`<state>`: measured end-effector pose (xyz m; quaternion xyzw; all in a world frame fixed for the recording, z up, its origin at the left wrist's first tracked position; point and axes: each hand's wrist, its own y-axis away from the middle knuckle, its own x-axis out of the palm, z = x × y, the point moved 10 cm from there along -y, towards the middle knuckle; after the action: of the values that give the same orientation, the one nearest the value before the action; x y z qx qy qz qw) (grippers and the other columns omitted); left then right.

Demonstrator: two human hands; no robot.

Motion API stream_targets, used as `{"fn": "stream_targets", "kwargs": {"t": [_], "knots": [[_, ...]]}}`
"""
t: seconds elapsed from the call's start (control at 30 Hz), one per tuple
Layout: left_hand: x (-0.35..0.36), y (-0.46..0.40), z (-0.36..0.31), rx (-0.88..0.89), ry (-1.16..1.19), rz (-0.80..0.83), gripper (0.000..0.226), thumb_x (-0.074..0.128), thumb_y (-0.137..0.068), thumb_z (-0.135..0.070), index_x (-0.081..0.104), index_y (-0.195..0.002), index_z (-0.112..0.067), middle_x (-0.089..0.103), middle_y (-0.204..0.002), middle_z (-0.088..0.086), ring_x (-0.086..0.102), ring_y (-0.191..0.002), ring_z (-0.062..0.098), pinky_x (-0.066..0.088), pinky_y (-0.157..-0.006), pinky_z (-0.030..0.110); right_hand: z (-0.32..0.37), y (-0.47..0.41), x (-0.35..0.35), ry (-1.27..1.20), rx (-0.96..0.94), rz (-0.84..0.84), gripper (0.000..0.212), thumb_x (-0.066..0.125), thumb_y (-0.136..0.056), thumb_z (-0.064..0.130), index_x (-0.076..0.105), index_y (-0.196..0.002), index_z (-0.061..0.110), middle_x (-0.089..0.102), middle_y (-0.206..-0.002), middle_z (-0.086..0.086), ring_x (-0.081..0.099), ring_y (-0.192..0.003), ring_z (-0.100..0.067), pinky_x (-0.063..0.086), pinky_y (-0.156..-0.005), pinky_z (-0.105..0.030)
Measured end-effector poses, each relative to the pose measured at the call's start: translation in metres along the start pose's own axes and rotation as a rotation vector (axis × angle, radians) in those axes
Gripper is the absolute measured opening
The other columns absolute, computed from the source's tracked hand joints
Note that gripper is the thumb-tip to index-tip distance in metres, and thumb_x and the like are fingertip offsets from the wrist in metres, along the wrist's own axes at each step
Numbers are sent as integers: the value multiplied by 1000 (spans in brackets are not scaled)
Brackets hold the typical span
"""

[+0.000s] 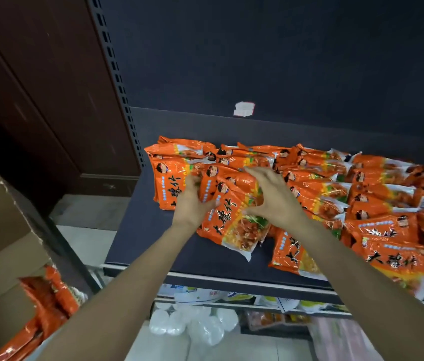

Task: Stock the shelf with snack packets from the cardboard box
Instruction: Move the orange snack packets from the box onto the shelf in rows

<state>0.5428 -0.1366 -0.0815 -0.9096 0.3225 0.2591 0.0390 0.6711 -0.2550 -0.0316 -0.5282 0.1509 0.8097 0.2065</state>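
Several orange snack packets [231, 225] lie overlapping on the dark shelf [138, 230], spreading from its left part to the right edge of view. My left hand [192, 201] grips the left side of a small stack of packets, fingers curled round its edge. My right hand [276, 199] is over the same stack from the right, fingers spread across the top and thumb pressed against a packet's face. At the lower left stands the open cardboard box [5, 230] with more orange packets [49, 300] inside.
A perforated shelf upright [117, 82] runs along the left, beside a dark brown wooden panel [36, 87]. A white sticker [243, 109] is on the back panel. Lower shelves hold white packages [195, 324] and other goods.
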Motion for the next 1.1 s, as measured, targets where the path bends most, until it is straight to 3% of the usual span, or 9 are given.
{"fn": "stream_targets", "kwargs": {"t": [0.07,0.17,0.33,0.47,0.63,0.77,0.87,1.0,1.1], "knots": [[-5,6,-7,42,-92,-87,68,78,-75,-24,35,-128,-19,53,-122,4,55,-107,21,52,-85,38,1,-1,1,16,-9,-29,100,81,-66,34,22,-146,29,27,-148,8,23,-137,-14,25,-112,-36],[-12,13,-18,104,-92,-166,77,78,-75,-23,31,-135,-28,41,-128,5,51,-111,19,51,-86,35,7,-4,0,61,-37,-74,96,81,-67,30,25,-145,28,30,-146,7,24,-136,-14,28,-111,-35],[4,17,-17,98,63,-16,89,78,-75,-21,23,-144,-29,46,-134,6,48,-121,19,46,-99,38,7,-3,-3,112,-69,-126,90,81,-68,22,31,-143,28,37,-141,6,29,-131,-15,29,-109,-30],[12,21,-17,78,89,56,90,77,-76,-19,21,-146,-26,47,-134,6,49,-121,19,47,-99,41,7,3,-3,151,-76,-139,88,79,-70,21,31,-143,28,37,-142,5,30,-131,-16,29,-109,-33],[-8,26,-26,182,-85,-23,62,70,-82,-20,40,-136,-22,52,-129,4,53,-116,19,50,-93,35,34,20,-5,238,-139,-214,79,76,-74,26,35,-142,26,33,-146,3,26,-136,-18,19,-113,-37],[-46,52,-36,308,-131,-94,35,62,-86,-18,57,-120,-22,56,-120,-2,57,-101,13,49,-85,30,84,31,3,-53,-226,-233,56,67,-83,18,45,-134,24,43,-134,4,37,-126,-14,32,-103,-27],[-90,78,-25,360,-176,-157,28,62,-86,-16,60,-114,-20,59,-109,-2,59,-94,12,48,-80,30,126,34,24,-253,-243,-174,44,63,-85,12,53,-127,19,50,-125,1,44,-118,-14,31,-93,-18],[-168,107,13,330,-195,-250,23,63,-84,-10,62,-107,-15,61,-98,-1,57,-83,8,38,-75,5,200,41,74,-358,-304,-16,33,61,-86,12,58,-118,17,55,-112,-2,56,-97,-15,45,-86,-31],[-226,126,51,277,-208,-312,22,62,-85,-10,62,-107,-15,63,-95,-1,55,-81,7,35,-72,2,257,49,117,-351,-329,105,33,62,-85,13,59,-118,17,54,-103,0,59,-93,-17,46,-82,-33]]}}
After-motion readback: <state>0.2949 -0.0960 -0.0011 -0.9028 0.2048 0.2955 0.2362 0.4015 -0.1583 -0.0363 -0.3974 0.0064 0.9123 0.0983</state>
